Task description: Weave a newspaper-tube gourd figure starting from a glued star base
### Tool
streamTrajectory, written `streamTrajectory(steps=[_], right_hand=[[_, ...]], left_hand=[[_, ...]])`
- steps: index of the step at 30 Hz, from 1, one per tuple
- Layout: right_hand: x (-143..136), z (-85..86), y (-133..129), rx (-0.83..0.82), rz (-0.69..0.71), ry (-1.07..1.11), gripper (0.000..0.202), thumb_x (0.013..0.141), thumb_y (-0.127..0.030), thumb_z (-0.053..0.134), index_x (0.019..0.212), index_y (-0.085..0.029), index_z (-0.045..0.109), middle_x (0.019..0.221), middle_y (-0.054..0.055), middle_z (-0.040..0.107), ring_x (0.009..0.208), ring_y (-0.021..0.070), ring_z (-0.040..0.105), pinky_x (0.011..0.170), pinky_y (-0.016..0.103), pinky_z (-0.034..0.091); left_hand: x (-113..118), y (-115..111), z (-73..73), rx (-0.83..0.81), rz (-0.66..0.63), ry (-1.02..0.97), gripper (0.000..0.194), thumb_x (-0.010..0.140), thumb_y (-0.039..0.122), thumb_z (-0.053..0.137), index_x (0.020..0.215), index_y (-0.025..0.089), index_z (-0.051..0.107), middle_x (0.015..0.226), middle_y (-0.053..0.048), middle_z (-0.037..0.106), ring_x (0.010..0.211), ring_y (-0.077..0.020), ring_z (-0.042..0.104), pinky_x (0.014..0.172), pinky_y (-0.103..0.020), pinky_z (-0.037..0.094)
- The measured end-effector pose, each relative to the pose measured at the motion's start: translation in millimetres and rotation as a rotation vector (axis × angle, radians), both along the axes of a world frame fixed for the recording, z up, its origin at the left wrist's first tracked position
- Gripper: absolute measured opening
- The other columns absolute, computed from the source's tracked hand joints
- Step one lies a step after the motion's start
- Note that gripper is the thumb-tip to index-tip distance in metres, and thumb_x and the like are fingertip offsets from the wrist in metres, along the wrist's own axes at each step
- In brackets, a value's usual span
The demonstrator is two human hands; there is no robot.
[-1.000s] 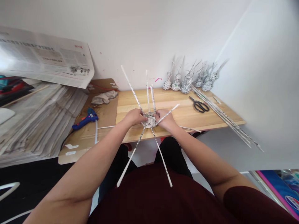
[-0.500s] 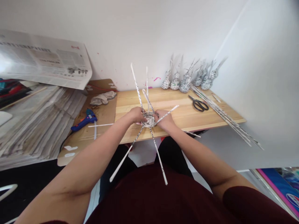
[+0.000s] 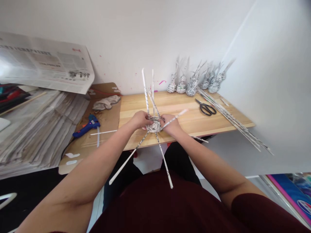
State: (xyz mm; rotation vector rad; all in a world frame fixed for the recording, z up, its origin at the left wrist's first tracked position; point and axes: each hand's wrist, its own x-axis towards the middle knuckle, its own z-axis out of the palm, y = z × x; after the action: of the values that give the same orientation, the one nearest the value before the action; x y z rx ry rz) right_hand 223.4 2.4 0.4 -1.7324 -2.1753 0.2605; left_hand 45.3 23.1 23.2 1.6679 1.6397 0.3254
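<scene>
Between my hands is a small round basket woven from rolled newspaper (image 3: 154,126), with several long paper spokes standing out from it. My left hand (image 3: 141,119) grips its left rim, thumb on the inside. On the right rim, my right hand (image 3: 170,123) is closed, fingers beside a paper spoke (image 3: 173,120) that slants up to the right. Two spokes point down toward my lap, and others rise toward the wall. The undersides of both hands' fingers are hidden.
Black scissors (image 3: 206,108) and a bundle of paper sticks (image 3: 233,119) lie right on the wooden table (image 3: 136,103). Several woven paper figures (image 3: 181,84) stand behind. At left are a blue glue gun (image 3: 87,126), a cloth glove (image 3: 106,103) and stacked newspapers (image 3: 51,126).
The basket has tilted slightly, and its upper left spoke now stands more upright. The lower left spoke's tip has swung a little left. Both hands keep their hold.
</scene>
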Motion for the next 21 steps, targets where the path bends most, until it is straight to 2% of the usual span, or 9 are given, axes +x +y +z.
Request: streamTrajectory(steps=[3,8,12,15,18,21], right_hand=[[0.0,0.3,-2.1,-0.008,0.009,0.022,0.028,0.089,-0.031,0.049,0.086,-0.018,0.073,0.086,0.009,0.074,0.079,0.0203,0.064,0.062,0.027,0.033],[0.4,-0.1,-4.4,0.013,0.048,0.008,0.029,0.091,-0.028,0.047,0.086,-0.017,0.073,0.085,0.009,0.074,0.080,0.0195,0.063,0.064,0.027,0.034],[0.0,-0.8,-4.3,0.026,0.058,-0.001,0.031,0.093,-0.032,0.047,0.085,-0.018,0.074,0.085,0.009,0.073,0.080,0.0193,0.063,0.065,0.027,0.033],[0.5,-2.4,-2.1,0.003,0.032,0.027,0.031,0.092,-0.034,0.049,0.085,-0.018,0.074,0.082,0.008,0.073,0.077,0.0187,0.062,0.063,0.026,0.032],[2.3,-3.8,1.1,-0.028,0.012,0.076,0.030,0.090,-0.036,0.051,0.082,-0.018,0.073,0.076,0.006,0.071,0.073,0.0175,0.061,0.060,0.026,0.031],[3.9,-3.8,3.1,-0.048,0.018,0.104,0.030,0.090,-0.036,0.052,0.079,-0.017,0.073,0.073,0.005,0.070,0.069,0.0161,0.060,0.058,0.025,0.031]], left_hand=[[1.7,0.1,-0.7,0.029,-0.009,0.074,0.017,0.075,0.026,0.072,0.089,0.017,0.074,0.074,-0.003,0.074,0.065,-0.0157,0.070,0.059,-0.019,0.054],[8.9,-4.7,7.3,0.046,-0.023,0.137,0.015,0.076,0.020,0.067,0.088,0.018,0.075,0.069,-0.003,0.072,0.064,-0.0167,0.070,0.058,-0.020,0.052],[13.6,-5.9,11.2,0.064,-0.043,0.202,0.018,0.077,0.018,0.063,0.090,0.018,0.075,0.075,-0.003,0.073,0.063,-0.0157,0.070,0.058,-0.019,0.051],[13.2,-8.3,14.9,0.128,-0.082,0.288,0.020,0.078,0.024,0.065,0.095,0.018,0.075,0.081,-0.004,0.074,0.071,-0.0181,0.070,0.063,-0.022,0.051],[4.7,-18.9,19.0,0.340,-0.147,0.367,0.031,0.080,0.032,0.067,0.107,0.017,0.073,0.091,-0.008,0.075,0.088,-0.0237,0.069,0.079,-0.029,0.052],[-11.7,-38.9,17.4,0.704,-0.138,0.354,0.025,0.087,0.021,0.055,0.105,0.017,0.072,0.105,-0.009,0.072,0.102,-0.0239,0.065,0.094,-0.033,0.048]])
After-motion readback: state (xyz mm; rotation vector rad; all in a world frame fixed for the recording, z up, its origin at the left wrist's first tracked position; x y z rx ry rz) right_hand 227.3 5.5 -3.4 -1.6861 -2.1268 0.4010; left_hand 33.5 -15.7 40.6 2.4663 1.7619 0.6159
